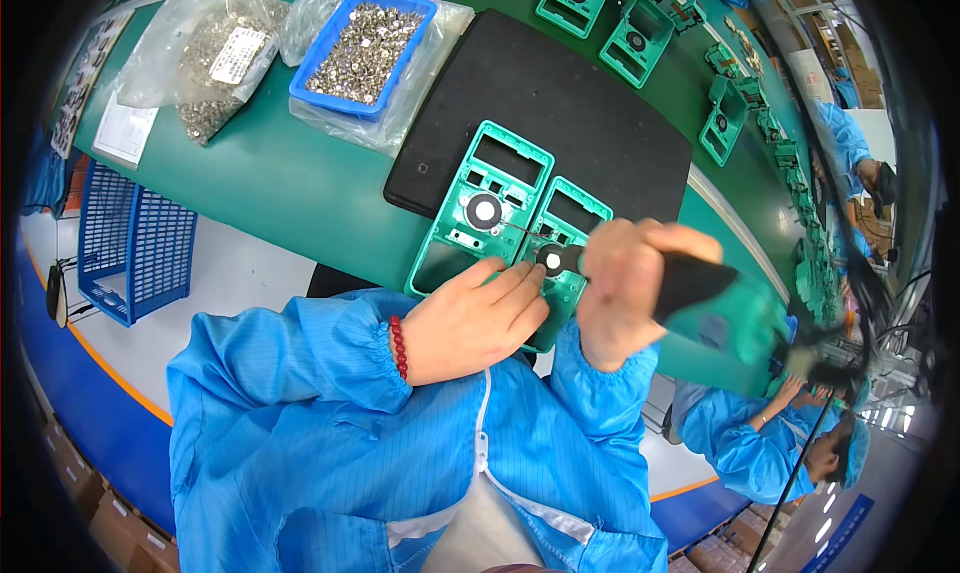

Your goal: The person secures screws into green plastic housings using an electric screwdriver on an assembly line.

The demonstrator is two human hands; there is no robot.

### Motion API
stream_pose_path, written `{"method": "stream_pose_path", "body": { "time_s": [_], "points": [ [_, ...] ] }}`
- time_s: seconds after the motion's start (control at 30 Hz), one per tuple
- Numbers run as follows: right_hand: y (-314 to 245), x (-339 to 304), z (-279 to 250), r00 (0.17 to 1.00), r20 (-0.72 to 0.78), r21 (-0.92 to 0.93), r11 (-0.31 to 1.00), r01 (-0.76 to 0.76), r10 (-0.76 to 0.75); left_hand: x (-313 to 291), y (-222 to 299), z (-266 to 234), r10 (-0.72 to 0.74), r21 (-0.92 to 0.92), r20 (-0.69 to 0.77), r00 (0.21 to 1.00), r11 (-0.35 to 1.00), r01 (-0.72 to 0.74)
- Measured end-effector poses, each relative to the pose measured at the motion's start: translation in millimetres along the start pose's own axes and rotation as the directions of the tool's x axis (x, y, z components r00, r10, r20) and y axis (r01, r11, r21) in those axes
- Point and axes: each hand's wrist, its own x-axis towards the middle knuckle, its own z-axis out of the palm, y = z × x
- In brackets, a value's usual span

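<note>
Two green plastic housings lie side by side in front of me, the left housing (pixel 452 248) and the right housing (pixel 577 205). Each has a round black speaker with a pale centre, the left speaker (pixel 484 212) and the right speaker (pixel 554 261). My left hand (pixel 478 318) lies across the lower housings, fingers together, fingertips on the right one beside its speaker. A power screwdriver (pixel 705 298), green and black and smeared by motion, is gripped in my right hand (pixel 625 288). Its dark front end is close to the right speaker; the exact contact cannot be made out.
A black mat (pixel 545 103) covers part of the green table (pixel 270 198). Beyond it are a blue tray (pixel 428 18) of small metal screws and a plastic bag (pixel 205 68) of more. More housings (pixel 637 41) line the far side. A blue crate (pixel 135 243) stands left; co-workers sit right.
</note>
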Motion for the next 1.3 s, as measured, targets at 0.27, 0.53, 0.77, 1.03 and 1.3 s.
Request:
{"method": "stream_pose_path", "body": {
  "time_s": [0.27, 0.53, 0.77, 1.03, 1.3],
  "points": [
    [-41, 5, 3, 0.980, 0.183, 0.105, 0.993, 0.061, -0.080, 1, -9, -15, -0.214, -0.544, 0.022, 0.977, 0.817, 0.191],
    [-53, -3, -7, 0.940, 0.329, 0.192, 0.981, 0.029, -0.092, 5, 2, -11, -0.500, -0.889, 0.132, 0.856, 0.323, 0.325],
    [-54, -4, -7, 0.925, 0.365, 0.194, 0.980, 0.036, -0.106, 7, 5, -12, -0.478, -0.930, 0.167, 0.862, 0.214, 0.299],
    [-53, 4, -24, 0.814, 0.573, 0.235, 0.970, -0.057, -0.091, 7, 7, -14, -0.457, -0.902, 0.089, 0.885, 0.340, 0.266],
    [-39, 2, -3, 0.954, 0.242, 0.107, 0.982, 0.153, -0.175, 16, -6, -32, -0.307, -0.650, -0.026, 0.951, 0.729, 0.217]
  ]
}}
